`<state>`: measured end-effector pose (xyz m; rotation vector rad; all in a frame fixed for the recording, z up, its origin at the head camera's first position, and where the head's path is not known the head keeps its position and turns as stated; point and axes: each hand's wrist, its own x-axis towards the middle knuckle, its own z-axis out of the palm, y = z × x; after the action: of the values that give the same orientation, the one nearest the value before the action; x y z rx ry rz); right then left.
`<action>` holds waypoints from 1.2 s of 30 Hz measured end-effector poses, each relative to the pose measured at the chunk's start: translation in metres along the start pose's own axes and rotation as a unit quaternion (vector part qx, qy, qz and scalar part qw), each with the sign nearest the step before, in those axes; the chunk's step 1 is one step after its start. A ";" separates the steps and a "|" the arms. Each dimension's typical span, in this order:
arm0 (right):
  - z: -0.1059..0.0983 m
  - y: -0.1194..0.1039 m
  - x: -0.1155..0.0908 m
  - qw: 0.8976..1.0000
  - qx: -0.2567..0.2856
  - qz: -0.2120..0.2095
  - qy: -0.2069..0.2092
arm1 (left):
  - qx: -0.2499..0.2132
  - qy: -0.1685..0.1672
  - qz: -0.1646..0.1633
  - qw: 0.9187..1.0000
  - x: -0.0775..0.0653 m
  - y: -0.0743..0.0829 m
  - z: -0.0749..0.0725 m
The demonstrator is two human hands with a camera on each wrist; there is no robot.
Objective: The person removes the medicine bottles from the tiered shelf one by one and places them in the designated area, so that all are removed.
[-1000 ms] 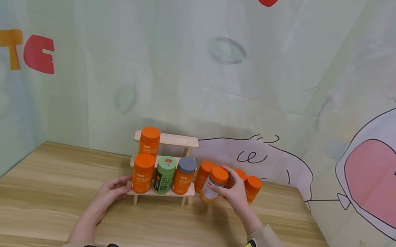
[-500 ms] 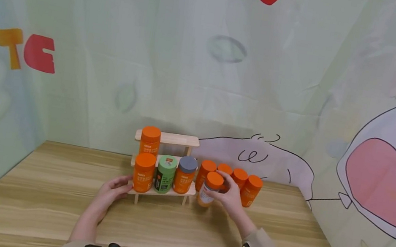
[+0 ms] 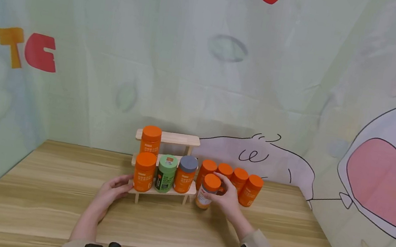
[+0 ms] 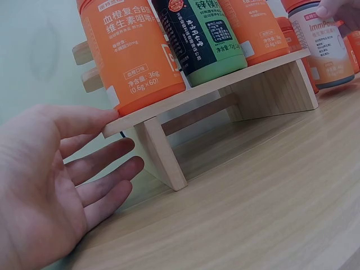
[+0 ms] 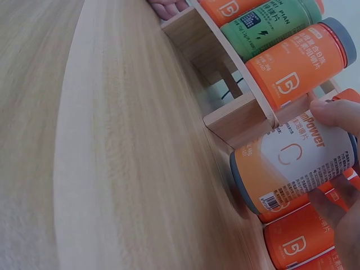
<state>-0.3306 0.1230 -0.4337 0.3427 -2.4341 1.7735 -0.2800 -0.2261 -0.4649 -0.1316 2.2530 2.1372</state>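
My right hand (image 3: pixel 228 200) grips a vitamin bottle (image 5: pixel 298 157) with an orange cap and a white-and-orange label. It is upright, just right of a small wooden tiered shelf (image 3: pixel 157 193); whether its base touches the table cannot be told. My left hand (image 3: pixel 109 195) touches the shelf's left end with thumb and fingertips, its other fingers loosely extended below, as the left wrist view shows. On the lowest tier stand an orange bottle (image 3: pixel 143 175), a green bottle (image 3: pixel 165 176) and a grey-capped orange bottle (image 3: pixel 183 179). Another orange bottle (image 3: pixel 151 136) stands higher up, partly hidden.
Several orange-capped bottles stand in a row right of the shelf, one at its right end (image 3: pixel 250 191). The wood-grain table (image 3: pixel 166 234) reaches a printed curtain (image 3: pixel 174 73) behind it. The shelf has an upper tier (image 3: pixel 180 139).
My right hand has brought the vitamin bottle slightly left, toward me and down, uncovering more of the orange bottles behind. My left hand has stayed at the shelf's end.
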 end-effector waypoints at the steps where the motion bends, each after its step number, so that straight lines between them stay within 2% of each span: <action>1: 0.000 -0.004 -0.002 1.000 -0.002 -0.002 -0.002 | 0.000 0.000 0.001 1.000 0.000 0.000 0.000; 7: -0.002 -0.026 -0.014 1.000 -0.011 -0.008 -0.014 | -0.003 -0.001 0.004 1.000 0.000 0.000 0.000; 11: -0.001 -0.028 -0.015 1.000 -0.007 -0.008 -0.016 | -0.004 0.000 0.003 1.000 -0.001 0.000 0.000; 14: 0.001 -0.022 -0.013 1.000 -0.004 -0.006 -0.014 | -0.003 0.000 0.002 1.000 -0.001 0.000 0.000; 22: 0.003 0.011 0.000 1.000 -0.001 -0.009 -0.002 | -0.006 0.006 0.007 1.000 -0.002 0.000 0.001; 36: 0.008 0.021 0.002 1.000 0.017 -0.020 0.002 | -0.007 0.003 0.006 1.000 -0.003 0.001 0.000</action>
<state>-0.3369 0.1216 -0.4556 0.3877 -2.3782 1.7995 -0.2771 -0.2258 -0.4635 -0.1255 2.2488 2.1606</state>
